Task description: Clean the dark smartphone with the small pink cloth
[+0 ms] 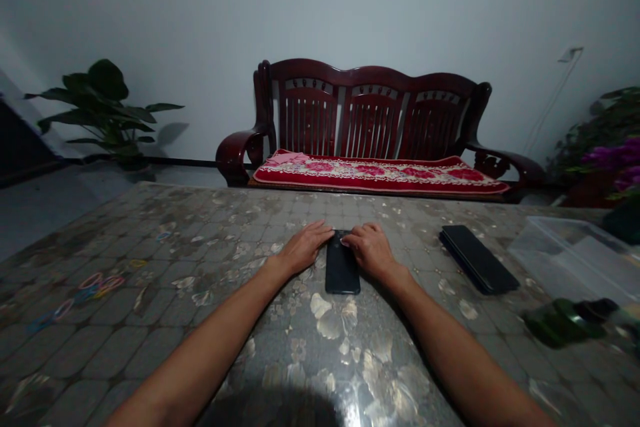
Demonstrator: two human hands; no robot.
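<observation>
A dark smartphone (pixel 343 273) lies flat on the patterned table, its camera area toward the far end. My left hand (pixel 306 245) rests at the phone's upper left, fingers stretched out and the tips touching its edge. Over the upper right part of the phone, my right hand (pixel 371 247) is closed with its fingertips pressed together near the camera area. A small pale spot shows at those fingertips, too small to name. Both forearms reach in from the near side of the table.
To the right lie a black wallet-like case (pixel 477 259), a clear plastic box (pixel 565 253) and a green bottle (pixel 563 321) on its side. Colourful rubber bands (pixel 103 285) are scattered at left. A wooden bench (pixel 375 113) stands beyond the table (pixel 210 347).
</observation>
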